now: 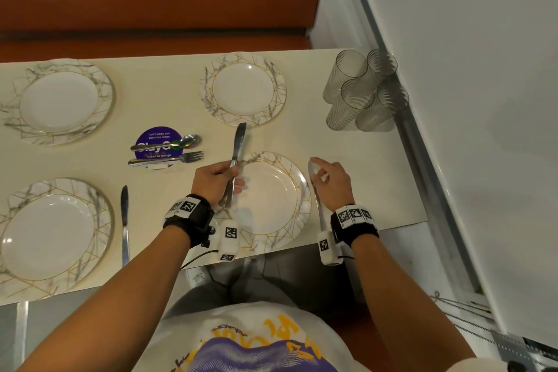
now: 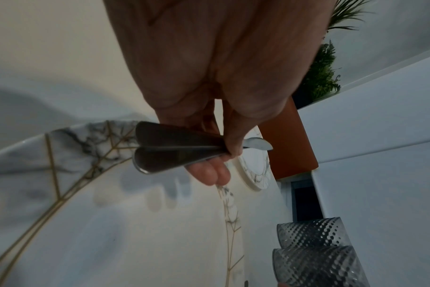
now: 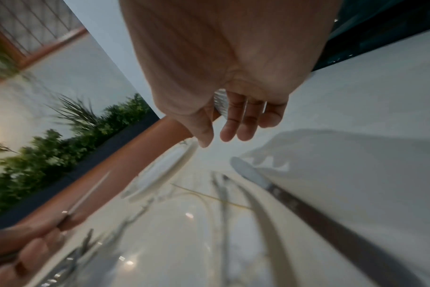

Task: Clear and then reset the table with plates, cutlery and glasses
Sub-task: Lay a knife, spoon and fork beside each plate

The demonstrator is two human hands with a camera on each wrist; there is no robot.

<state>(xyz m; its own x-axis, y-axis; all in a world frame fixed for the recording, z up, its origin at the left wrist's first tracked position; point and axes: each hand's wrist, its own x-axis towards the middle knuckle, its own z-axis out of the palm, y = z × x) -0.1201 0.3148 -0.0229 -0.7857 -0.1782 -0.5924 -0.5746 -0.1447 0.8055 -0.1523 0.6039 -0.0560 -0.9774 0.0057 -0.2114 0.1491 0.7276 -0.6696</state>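
Note:
My left hand [image 1: 231,180] grips a table knife [image 1: 238,142] over the left rim of the near right plate [image 1: 273,202], blade pointing away from me. In the left wrist view my left hand [image 2: 210,155] holds two metal handles [image 2: 174,143] side by side. My right hand [image 1: 324,174] hovers with relaxed, spread fingers just above another knife [image 1: 317,202], which lies on the table right of that plate. In the right wrist view that knife [image 3: 253,176] lies flat and my right hand [image 3: 224,128] holds nothing.
Three more marbled plates [image 1: 243,89] [image 1: 59,101] [image 1: 48,235] sit on the cream table [image 1: 365,178]. A spoon [image 1: 169,145] and fork [image 1: 169,159] lie on a purple sticker. A knife [image 1: 124,220] lies beside the near left plate. Several glasses [image 1: 362,90] cluster far right by the wall.

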